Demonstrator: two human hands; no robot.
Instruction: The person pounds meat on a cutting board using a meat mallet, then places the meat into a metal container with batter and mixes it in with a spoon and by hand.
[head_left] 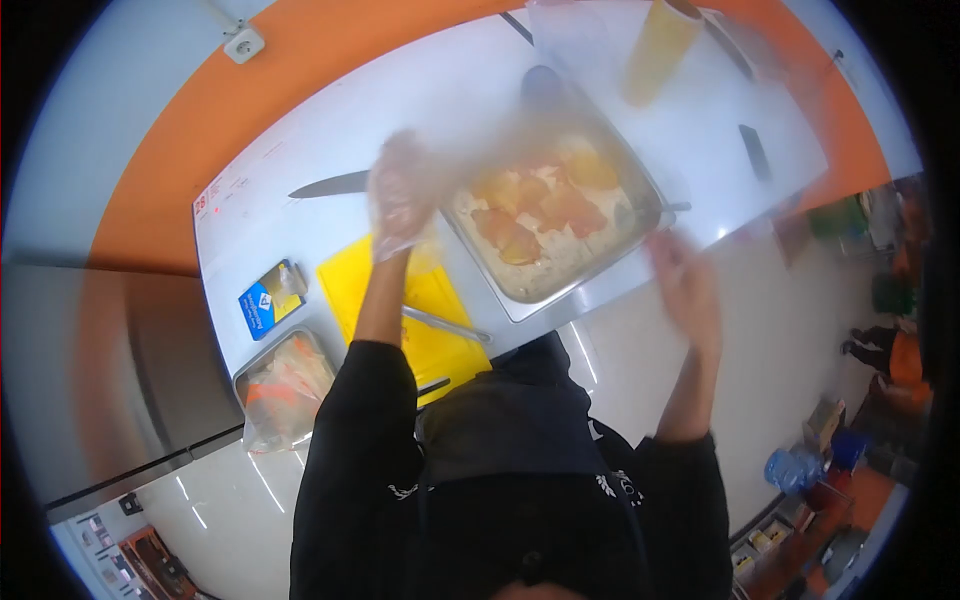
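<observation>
My left hand (397,190), in a clear plastic glove, is raised beside the left edge of a metal tray (507,298). Haze and blur hide how its fingers lie. Inside the tray, several orange-yellow pieces of food (540,200) sit in a pale, whitish layer. My right hand (686,285), apparently bare, is smeared by motion close to the tray's right corner; whether it touches the rim I cannot tell. A utensil handle (679,207) juts over that corner. Just left of my gloved hand lies a knife (328,186) with a long blade.
A yellow cutting board (350,290) carries a metal utensil (447,323). To its left are a blue-yellow box (268,300) and a smaller tray with a plastic bag (288,385). A yellowish roll (662,50) and a dark flat object (754,152) lie toward the far right.
</observation>
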